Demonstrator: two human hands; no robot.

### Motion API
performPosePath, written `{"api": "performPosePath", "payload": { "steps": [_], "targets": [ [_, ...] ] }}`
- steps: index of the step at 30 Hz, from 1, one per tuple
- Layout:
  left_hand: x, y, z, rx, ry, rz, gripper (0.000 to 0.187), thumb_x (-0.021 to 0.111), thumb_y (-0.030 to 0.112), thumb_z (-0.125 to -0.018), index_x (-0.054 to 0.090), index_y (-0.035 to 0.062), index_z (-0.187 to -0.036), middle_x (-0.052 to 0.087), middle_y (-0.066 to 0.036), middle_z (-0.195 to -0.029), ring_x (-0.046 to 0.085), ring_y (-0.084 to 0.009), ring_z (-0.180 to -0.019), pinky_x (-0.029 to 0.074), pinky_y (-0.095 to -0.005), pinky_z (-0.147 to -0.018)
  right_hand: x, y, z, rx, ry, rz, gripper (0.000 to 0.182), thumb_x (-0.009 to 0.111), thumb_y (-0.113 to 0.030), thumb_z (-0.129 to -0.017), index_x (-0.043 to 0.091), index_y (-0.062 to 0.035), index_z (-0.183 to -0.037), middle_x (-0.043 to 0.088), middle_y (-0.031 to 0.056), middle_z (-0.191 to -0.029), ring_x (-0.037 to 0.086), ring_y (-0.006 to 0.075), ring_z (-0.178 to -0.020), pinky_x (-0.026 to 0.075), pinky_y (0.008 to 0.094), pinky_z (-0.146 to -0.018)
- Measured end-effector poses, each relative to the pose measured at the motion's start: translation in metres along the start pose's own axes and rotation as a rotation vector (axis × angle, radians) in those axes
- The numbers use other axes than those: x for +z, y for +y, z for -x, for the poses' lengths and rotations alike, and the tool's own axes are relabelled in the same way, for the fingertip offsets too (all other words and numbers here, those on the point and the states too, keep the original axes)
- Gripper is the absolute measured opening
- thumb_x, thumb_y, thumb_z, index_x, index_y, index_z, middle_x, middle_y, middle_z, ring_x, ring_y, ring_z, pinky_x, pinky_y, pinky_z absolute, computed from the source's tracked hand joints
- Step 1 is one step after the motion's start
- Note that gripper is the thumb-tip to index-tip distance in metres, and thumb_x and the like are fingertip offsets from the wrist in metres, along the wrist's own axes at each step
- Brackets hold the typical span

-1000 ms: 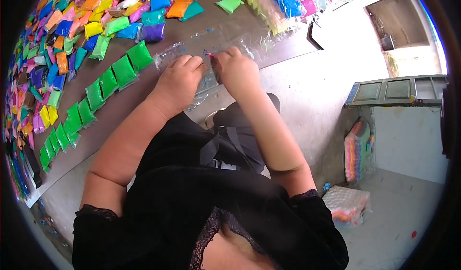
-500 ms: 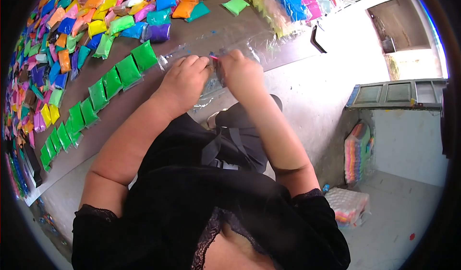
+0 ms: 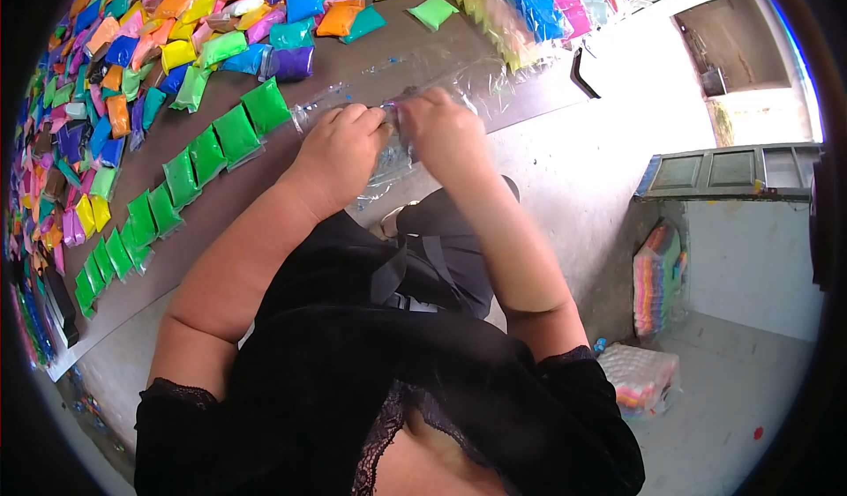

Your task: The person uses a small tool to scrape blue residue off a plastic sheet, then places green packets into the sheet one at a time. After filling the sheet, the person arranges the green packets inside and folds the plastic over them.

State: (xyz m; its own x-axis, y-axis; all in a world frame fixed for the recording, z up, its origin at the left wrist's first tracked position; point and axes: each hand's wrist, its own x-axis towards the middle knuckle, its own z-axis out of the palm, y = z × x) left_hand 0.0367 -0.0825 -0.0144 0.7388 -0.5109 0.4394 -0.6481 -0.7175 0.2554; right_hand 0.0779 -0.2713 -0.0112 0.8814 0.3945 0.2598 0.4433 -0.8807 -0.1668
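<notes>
A crinkled clear plastic bag (image 3: 388, 171) lies over the table edge in front of my body, with small blue bits in or on it. My left hand (image 3: 342, 154) is closed, its curled fingers gripping the plastic. Close beside it, my right hand (image 3: 444, 136) is pinched at the same plastic, its fingers slightly blurred. Something tiny shows between the two hands, too small to name. To the left of my left hand runs an overlapping row of flat green packets (image 3: 235, 134).
A large heap of small coloured packets (image 3: 176, 52) covers the table's left and far side. One light green packet (image 3: 432, 11) lies apart. Rows of yellow, blue and pink packets (image 3: 538, 7) stand at the far right. Wrapped stacks (image 3: 640, 377) sit on the floor.
My right hand has shifted very slightly, and the pink spot at its fingertips no longer shows. The plastic around the hands has moved a little. My left hand stays in place.
</notes>
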Motion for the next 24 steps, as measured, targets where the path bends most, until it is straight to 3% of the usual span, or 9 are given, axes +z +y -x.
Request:
{"api": "performPosePath", "payload": {
  "steps": [3, 9, 11, 14, 16, 19, 21, 24],
  "targets": [
    [-0.003, 0.002, -0.002, -0.023, -0.032, 0.010, 0.028, 0.060, 0.006, -0.079, 0.070, -0.0001, -0.105, 0.063, -0.011, -0.110, 0.059, -0.0296, -0.105, 0.048, -0.0414, -0.093, 0.006, -0.003, 0.002, -0.111, 0.032, -0.007, 0.012, 0.063, -0.022, -0.091, 0.070, -0.0139, -0.098, 0.066, 0.0076, -0.094, 0.069, 0.0306, -0.077, 0.057, 0.0412, -0.066],
    [-0.005, 0.003, -0.002, -0.026, -0.067, -0.006, 0.027, 0.059, 0.005, -0.082, 0.070, -0.0003, -0.105, 0.064, -0.012, -0.110, 0.059, -0.0301, -0.106, 0.049, -0.0418, -0.092, -0.003, 0.009, -0.012, 0.053, -0.036, 0.083, 0.013, 0.061, -0.018, -0.090, 0.067, -0.0092, -0.097, 0.064, 0.0123, -0.101, 0.070, 0.0326, -0.079, 0.057, 0.0445, -0.069],
    [-0.006, 0.003, 0.000, -0.033, -0.058, 0.006, 0.027, 0.059, 0.005, -0.083, 0.070, 0.0008, -0.106, 0.064, -0.012, -0.110, 0.060, -0.0306, -0.105, 0.049, -0.0425, -0.091, -0.010, 0.005, -0.001, 0.105, 0.096, -0.061, 0.015, 0.065, -0.024, -0.091, 0.073, -0.0150, -0.100, 0.067, 0.0076, -0.097, 0.069, 0.0312, -0.080, 0.057, 0.0419, -0.070],
    [-0.010, -0.003, -0.005, -0.074, -0.069, 0.090, 0.026, 0.060, 0.006, -0.085, 0.070, 0.0034, -0.109, 0.064, -0.012, -0.109, 0.061, -0.0314, -0.102, 0.050, -0.0436, -0.088, -0.019, -0.007, 0.018, 0.106, -0.020, -0.082, 0.014, 0.066, -0.022, -0.090, 0.073, -0.0148, -0.099, 0.067, 0.0073, -0.096, 0.069, 0.0315, -0.082, 0.056, 0.0420, -0.071],
    [-0.009, -0.012, -0.015, -0.116, -0.085, 0.160, 0.026, 0.061, 0.006, -0.086, 0.070, 0.0050, -0.110, 0.064, -0.013, -0.108, 0.062, -0.0316, -0.099, 0.051, -0.0439, -0.086, -0.011, -0.004, 0.027, 0.098, 0.038, -0.137, 0.013, 0.067, -0.021, -0.089, 0.073, -0.0146, -0.099, 0.067, 0.0070, -0.096, 0.069, 0.0311, -0.081, 0.056, 0.0418, -0.071],
    [-0.004, -0.028, -0.035, -0.192, 0.011, 0.154, 0.026, 0.069, 0.012, -0.085, 0.070, 0.0061, -0.110, 0.064, -0.012, -0.101, 0.064, -0.0316, -0.094, 0.051, -0.0430, -0.081, 0.001, 0.000, 0.033, 0.080, 0.127, -0.225, 0.011, 0.069, -0.018, -0.088, 0.073, -0.0142, -0.098, 0.067, 0.0067, -0.095, 0.068, 0.0299, -0.081, 0.056, 0.0411, -0.071],
    [-0.003, -0.035, -0.043, -0.294, -0.165, 0.162, 0.028, 0.076, 0.022, -0.079, 0.073, 0.0087, -0.104, 0.066, -0.013, -0.098, 0.064, -0.0337, -0.097, 0.052, -0.0451, -0.086, 0.005, 0.003, 0.035, 0.075, 0.165, -0.256, 0.011, 0.070, -0.016, -0.087, 0.073, -0.0140, -0.098, 0.066, 0.0066, -0.094, 0.068, 0.0291, -0.081, 0.056, 0.0406, -0.070],
    [0.000, -0.036, -0.047, -0.240, -0.162, 0.235, 0.023, 0.077, 0.025, -0.077, 0.076, 0.0103, -0.095, 0.066, -0.012, -0.094, 0.064, -0.0333, -0.097, 0.052, -0.0446, -0.086, 0.008, 0.007, 0.036, 0.002, 0.257, -0.318, 0.007, 0.070, -0.016, -0.087, 0.070, -0.0134, -0.094, 0.064, 0.0064, -0.094, 0.067, 0.0298, -0.075, 0.056, 0.0405, -0.066]
  ]
}}
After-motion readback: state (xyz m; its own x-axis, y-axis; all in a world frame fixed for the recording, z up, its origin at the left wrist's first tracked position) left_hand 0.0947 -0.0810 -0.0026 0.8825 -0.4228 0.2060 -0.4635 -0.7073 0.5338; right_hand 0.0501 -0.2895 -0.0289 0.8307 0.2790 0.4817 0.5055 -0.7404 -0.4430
